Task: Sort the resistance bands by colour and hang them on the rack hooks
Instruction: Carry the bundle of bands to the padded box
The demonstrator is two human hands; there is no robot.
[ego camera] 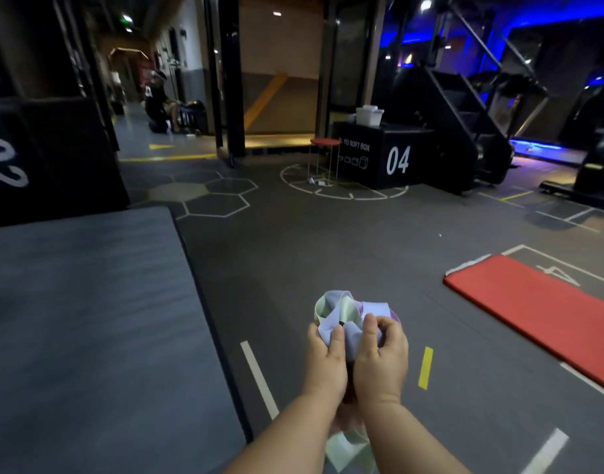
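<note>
Bands bunched between grey mat and red mat.

The bunched resistance bands are pale lilac, pale green and pink (a green end shows lower down too). The floor is dark grey with white lines, white-outlined hexagons and a short yellow mark. The right mat is red and the left mat grey. A black box bears a white 04. The stool has a red top.
</note>
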